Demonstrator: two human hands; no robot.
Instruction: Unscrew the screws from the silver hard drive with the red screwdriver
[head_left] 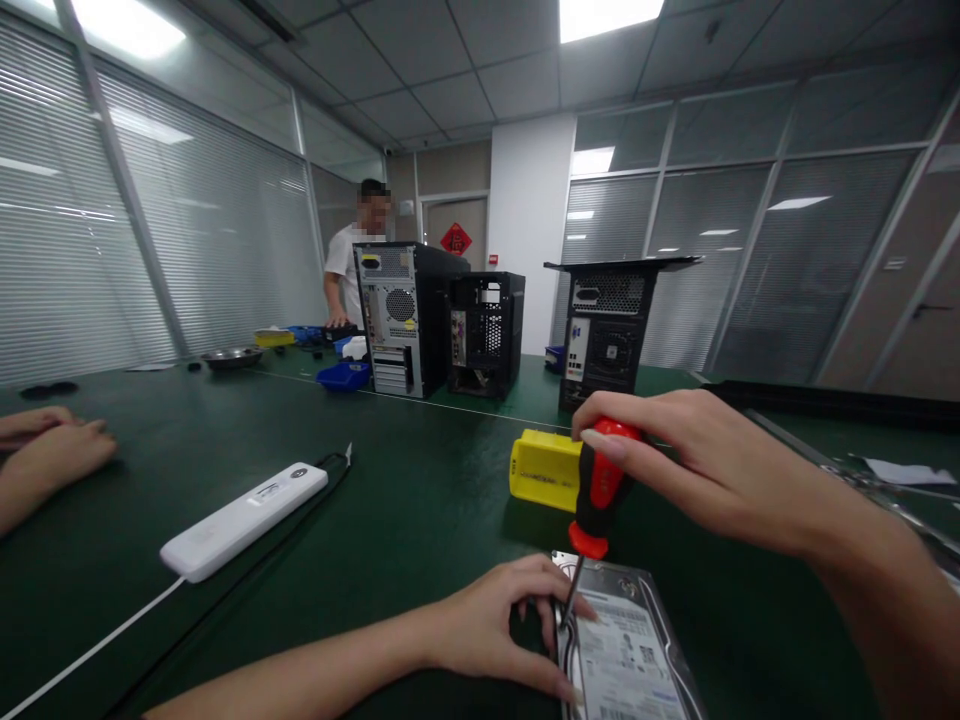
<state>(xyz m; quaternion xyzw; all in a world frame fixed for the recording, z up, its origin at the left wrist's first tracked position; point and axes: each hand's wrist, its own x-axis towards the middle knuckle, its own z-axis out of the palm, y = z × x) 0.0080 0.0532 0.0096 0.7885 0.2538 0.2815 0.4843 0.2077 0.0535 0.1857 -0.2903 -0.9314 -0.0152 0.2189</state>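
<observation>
A silver hard drive (626, 655) with a white label lies on the green table at the bottom of the head view. My left hand (499, 615) grips its left edge, thumb near the front and fingers over the top face. In my right hand (686, 455) is a red and black screwdriver (604, 490), grasped at the handle's top. The screwdriver leans slightly, its shaft pointing down to the drive's left side, close to my left fingertips. I cannot make out a screw under the tip. Just behind the screwdriver sits a yellow parts bin (544, 470), partly hidden by it.
A white power strip (244, 520) and its cables lie on the left. Opened computer cases (390, 320) stand across the table, with another case (604, 330) behind my right hand. Another person's hands (56, 455) rest at far left; a person (349, 265) stands at the back.
</observation>
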